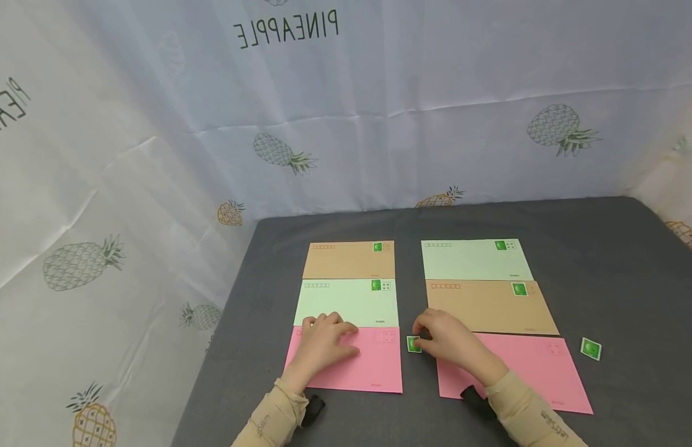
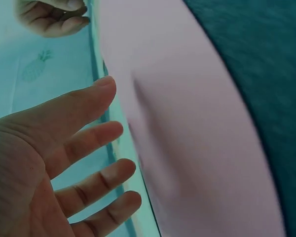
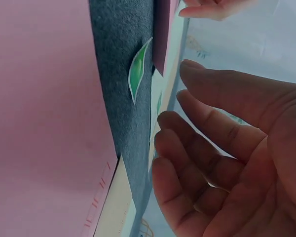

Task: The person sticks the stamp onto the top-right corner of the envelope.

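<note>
My left hand (image 1: 322, 343) hovers above the left pink envelope (image 1: 373, 369), thumb and fingers spread with nothing between them. A green stamp (image 1: 411, 341) lies on the dark tabletop between the two pink envelopes. Over the upper left corner of the right pink envelope (image 1: 535, 375), my right hand (image 1: 454, 338) reaches toward this stamp with loosely bent fingers. In the right wrist view, the stamp (image 3: 137, 73) looks curved and sits apart from the fingertips (image 3: 165, 121); that hand holds nothing. Both pink envelopes show no stamp, only printed marks at their upper right.
Behind the left pink envelope lie a pale green (image 1: 334, 304) and a brown envelope (image 1: 346, 264); behind the right one, a brown (image 1: 485, 310) and a pale green envelope (image 1: 468, 264). Each bears a green stamp. Another stamp (image 1: 591, 349) lies far right. A pineapple-print curtain (image 1: 379, 161) hangs behind.
</note>
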### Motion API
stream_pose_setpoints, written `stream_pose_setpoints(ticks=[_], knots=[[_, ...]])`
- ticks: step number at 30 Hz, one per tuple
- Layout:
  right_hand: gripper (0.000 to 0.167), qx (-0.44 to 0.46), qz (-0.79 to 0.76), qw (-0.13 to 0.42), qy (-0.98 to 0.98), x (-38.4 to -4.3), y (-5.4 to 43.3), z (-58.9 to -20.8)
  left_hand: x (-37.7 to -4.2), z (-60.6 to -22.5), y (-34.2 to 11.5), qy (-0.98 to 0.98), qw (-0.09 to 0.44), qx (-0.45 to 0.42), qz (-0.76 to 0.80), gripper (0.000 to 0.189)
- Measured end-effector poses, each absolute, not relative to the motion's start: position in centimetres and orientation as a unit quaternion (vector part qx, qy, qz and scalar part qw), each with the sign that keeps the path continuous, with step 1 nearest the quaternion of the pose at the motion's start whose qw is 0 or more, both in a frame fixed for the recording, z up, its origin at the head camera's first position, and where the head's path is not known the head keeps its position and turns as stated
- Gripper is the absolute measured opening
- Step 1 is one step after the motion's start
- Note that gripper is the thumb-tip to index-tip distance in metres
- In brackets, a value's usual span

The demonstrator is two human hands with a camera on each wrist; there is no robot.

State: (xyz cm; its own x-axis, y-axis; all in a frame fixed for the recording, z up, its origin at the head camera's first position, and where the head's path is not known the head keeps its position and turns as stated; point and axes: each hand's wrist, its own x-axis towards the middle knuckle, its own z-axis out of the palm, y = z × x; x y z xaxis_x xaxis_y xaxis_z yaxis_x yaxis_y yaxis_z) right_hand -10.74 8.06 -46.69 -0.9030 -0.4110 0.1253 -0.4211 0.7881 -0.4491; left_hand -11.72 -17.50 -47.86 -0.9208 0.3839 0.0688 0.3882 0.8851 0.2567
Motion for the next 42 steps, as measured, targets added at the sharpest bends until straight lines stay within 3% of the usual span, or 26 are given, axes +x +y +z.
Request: stream_pose_setpoints(ticks=[18,30,42], knots=[[0.020,0.201,0.236,-0.018,-0.951,-9.9,7.2,-48.5,-10.4,-48.2,-20.2,-0.976,-0.008,-0.182,-0.123,0.043],[0.014,0.196,0.246,-0.009,-0.949,-10.0,7.6,-48.6,-10.3,-48.3,-20.3,-0.976,-0.030,-0.175,-0.125,0.054],[0.016,0.162,0.251,-0.027,-0.954,-10.3,7.1,-48.7,-9.8,-48.0,-21.4,-0.979,-0.018,-0.162,-0.121,0.047]])
